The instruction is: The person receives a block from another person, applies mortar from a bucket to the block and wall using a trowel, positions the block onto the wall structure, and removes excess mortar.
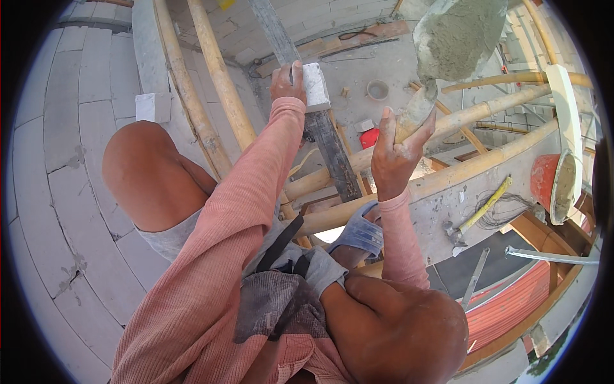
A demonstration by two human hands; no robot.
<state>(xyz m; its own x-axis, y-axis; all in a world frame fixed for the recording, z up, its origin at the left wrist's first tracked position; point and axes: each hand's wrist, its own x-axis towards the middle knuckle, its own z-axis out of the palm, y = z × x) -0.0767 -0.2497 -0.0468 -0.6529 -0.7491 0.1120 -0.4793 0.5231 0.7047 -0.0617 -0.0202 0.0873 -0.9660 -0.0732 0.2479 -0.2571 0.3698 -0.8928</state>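
My left hand (pixel 288 83) is closed on a small white block (pixel 316 87), which is at the dark wooden plank (pixel 334 157); whether the block rests on the plank I cannot tell. My right hand (pixel 398 153) grips the handle of a trowel (pixel 419 105), raised at the upper right. Grey mortar (pixel 462 35) covers the trowel's blade. The blade stays apart from the block. My left arm reaches across between my bent knees.
Bamboo poles (pixel 489 109) cross in front and to the right. A yellow-handled hammer (pixel 486 205) lies on a concrete ledge beside coiled wire. A red bucket (pixel 543 179) holds mortar. Another white block (pixel 153 107) sits left, by the block wall (pixel 64 141). Far below is a round pail (pixel 377 90).
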